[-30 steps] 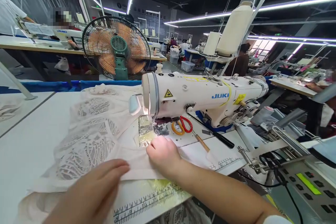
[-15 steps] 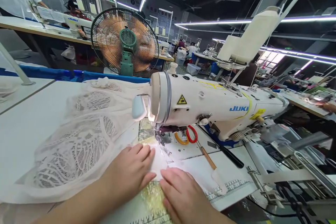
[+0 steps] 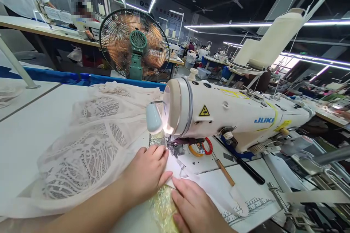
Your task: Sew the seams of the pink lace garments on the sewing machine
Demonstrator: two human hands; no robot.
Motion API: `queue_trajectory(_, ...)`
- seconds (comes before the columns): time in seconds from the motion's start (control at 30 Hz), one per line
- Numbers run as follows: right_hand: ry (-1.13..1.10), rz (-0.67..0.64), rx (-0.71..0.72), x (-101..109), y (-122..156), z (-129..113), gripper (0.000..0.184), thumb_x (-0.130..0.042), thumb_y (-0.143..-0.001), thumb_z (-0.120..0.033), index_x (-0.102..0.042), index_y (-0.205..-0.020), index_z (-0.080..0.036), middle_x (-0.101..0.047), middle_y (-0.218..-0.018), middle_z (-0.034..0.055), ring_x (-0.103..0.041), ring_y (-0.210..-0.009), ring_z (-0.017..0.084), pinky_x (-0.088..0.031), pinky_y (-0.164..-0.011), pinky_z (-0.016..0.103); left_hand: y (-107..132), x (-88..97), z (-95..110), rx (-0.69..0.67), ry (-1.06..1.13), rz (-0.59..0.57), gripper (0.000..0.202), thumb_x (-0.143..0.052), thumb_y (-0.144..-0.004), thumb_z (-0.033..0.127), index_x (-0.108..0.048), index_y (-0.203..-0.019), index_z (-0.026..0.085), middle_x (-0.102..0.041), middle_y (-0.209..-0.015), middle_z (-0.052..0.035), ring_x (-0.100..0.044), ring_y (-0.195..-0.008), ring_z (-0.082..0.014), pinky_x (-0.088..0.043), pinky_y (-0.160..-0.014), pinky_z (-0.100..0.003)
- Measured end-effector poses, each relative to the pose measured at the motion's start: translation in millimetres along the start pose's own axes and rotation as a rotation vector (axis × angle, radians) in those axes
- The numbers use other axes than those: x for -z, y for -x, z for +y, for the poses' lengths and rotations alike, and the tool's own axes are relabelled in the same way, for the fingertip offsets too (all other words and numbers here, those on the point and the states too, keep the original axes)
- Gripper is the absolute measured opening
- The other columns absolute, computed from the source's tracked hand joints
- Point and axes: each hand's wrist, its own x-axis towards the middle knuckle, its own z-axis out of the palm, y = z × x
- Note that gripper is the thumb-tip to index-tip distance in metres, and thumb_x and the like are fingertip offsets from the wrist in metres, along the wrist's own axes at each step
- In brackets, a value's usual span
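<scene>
My left hand (image 3: 149, 167) lies on thin white fabric (image 3: 171, 164), its fingertips beside the presser foot (image 3: 171, 148) and its thumb pointing right. Nearer to me, my right hand (image 3: 195, 202) rests on the same fabric with fingers extended close to that thumb. Between and below the hands shows shiny, crinkled yellowish film (image 3: 164, 204). The white sewing machine (image 3: 213, 105) reaches in from the right above the fabric. Sheer white cloth with lace panels (image 3: 84, 153) spreads to the left of my left arm. The needle point is hard to make out.
A wooden-handled tool (image 3: 225, 173), a black-handled tool (image 3: 251, 169) and red-handled scissors (image 3: 208, 146) lie under the machine arm. Ruler markings (image 3: 246, 213) run along the table at right. A fan (image 3: 135, 43) stands behind the table; people sit at machines beyond.
My left hand has slid forward and right, with its fingertips nearer the presser foot. My right hand has shifted slightly. More yellowish film shows at the bottom. The machine appears farther right in view.
</scene>
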Motion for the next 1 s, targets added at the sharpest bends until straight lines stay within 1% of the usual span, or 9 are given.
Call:
queue_trajectory(0.1, 0.008, -0.013, 0.005, -2.6, 1.4, 0.3, 0.029, -0.035, -0.093, -0.026, -0.061, -0.098, -0.014, -0.071, -0.101, 0.0115, -0.068, -0.086, 0.023, -0.059, -0.074, 0.031, 0.1, 0.7, -3.0, -0.002, 0.052, 0.005, 0.043, -0.034, -0.096, 0.038, -0.058, -0.123, 0.014, -0.061, -0.114, -0.0134, -0.053, -0.101, -0.0268, -0.044, -0.078, -0.039)
queue_trajectory(0.23, -0.010, -0.053, 0.008, -7.0, 5.6, 1.8, 0.028, -0.037, -0.092, -0.027, -0.060, -0.101, -0.013, -0.070, -0.104, 0.0124, -0.067, -0.088, 0.024, -0.058, -0.075, 0.031, -0.6, -0.8, -7.3, -0.002, 0.148, 0.025, 0.037, -0.034, -0.095, 0.033, -0.061, -0.115, 0.015, -0.060, -0.107, -0.0116, -0.053, -0.096, -0.0265, -0.045, -0.076, -0.040)
queue_trajectory(0.33, -0.012, -0.064, 0.012, -8.3, 5.7, 1.8, 0.027, -0.039, -0.091, -0.029, -0.059, -0.101, -0.013, -0.070, -0.104, 0.0132, -0.066, -0.088, 0.024, -0.058, -0.074, 0.031, -2.1, -4.4, -9.9, 0.009, 0.255, 0.039, 0.031, -0.036, -0.094, 0.030, -0.061, -0.105, 0.016, -0.058, -0.106, -0.0103, -0.053, -0.095, -0.0256, -0.045, -0.079, -0.041)
queue_trajectory(0.47, 0.003, 0.003, 0.006, -10.5, 1.3, -1.1, 0.029, -0.035, -0.093, -0.032, -0.060, -0.091, -0.016, -0.071, -0.097, 0.0105, -0.066, -0.079, 0.021, -0.057, -0.064, 0.029, -3.2, -8.6, -11.7, 0.007, 0.315, 0.072, 0.026, -0.040, -0.092, 0.030, -0.059, -0.102, 0.016, -0.054, -0.108, -0.0108, -0.052, -0.099, -0.0256, -0.045, -0.085, -0.041)
queue_trajectory(0.63, -0.008, 0.113, -0.086, -30.7, 11.4, -8.4, 0.049, -0.016, -0.100, -0.042, -0.058, -0.084, -0.020, -0.071, -0.094, 0.0087, -0.064, -0.075, 0.020, -0.052, -0.059, 0.030, -2.9, -7.5, -10.8, -0.021, 0.304, 0.032, 0.026, -0.041, -0.092, 0.030, -0.060, -0.102, 0.015, -0.055, -0.103, -0.0102, -0.052, -0.094, -0.0255, -0.046, -0.081, -0.041)
queue_trajectory(0.77, -0.018, 0.138, -0.157, -46.1, 23.9, -11.4, 0.045, -0.021, -0.099, -0.046, -0.057, -0.086, -0.023, -0.069, -0.096, 0.0082, -0.062, -0.079, 0.022, -0.050, -0.062, 0.032, -3.6, -7.6, -7.5, -0.015, 0.248, 0.038, 0.031, -0.042, -0.092, 0.030, -0.059, -0.112, 0.013, -0.056, -0.106, -0.0119, -0.052, -0.097, -0.0274, -0.047, -0.082, -0.043)
queue_trajectory(0.83, -0.017, 0.133, -0.137, -44.0, 22.0, -9.8, 0.040, -0.025, -0.098, -0.045, -0.056, -0.087, -0.022, -0.069, -0.097, 0.0077, -0.061, -0.081, 0.021, -0.049, -0.064, 0.031, -4.6, -8.1, -6.0, -0.006, 0.209, 0.036, 0.032, -0.041, -0.093, 0.029, -0.059, -0.113, 0.012, -0.056, -0.106, -0.0126, -0.052, -0.097, -0.0283, -0.047, -0.081, -0.044)
queue_trajectory(0.93, -0.014, 0.054, -0.062, -31.4, 11.1, -5.5, 0.034, -0.038, -0.095, -0.048, -0.056, -0.086, -0.021, -0.068, -0.101, 0.0072, -0.059, -0.084, 0.020, -0.048, -0.066, 0.028, -6.2, -7.8, -5.5, 0.003, 0.175, 0.028, 0.032, -0.040, -0.093, 0.029, -0.060, -0.112, 0.012, -0.057, -0.104, -0.0128, -0.054, -0.096, -0.0289, -0.048, -0.078, -0.044)
queue_trajectory(1.0, 0.000, 0.017, -0.034, -23.3, 3.4, -3.9, 0.034, -0.041, -0.095, -0.048, -0.057, -0.085, -0.020, -0.067, -0.101, 0.0067, -0.057, -0.085, 0.019, -0.048, -0.068, 0.028, -6.6, -7.1, -6.1, -0.001, 0.161, 0.026, 0.033, -0.040, -0.093, 0.029, -0.061, -0.112, 0.012, -0.058, -0.105, -0.0128, -0.054, -0.096, -0.0290, -0.049, -0.077, -0.044)
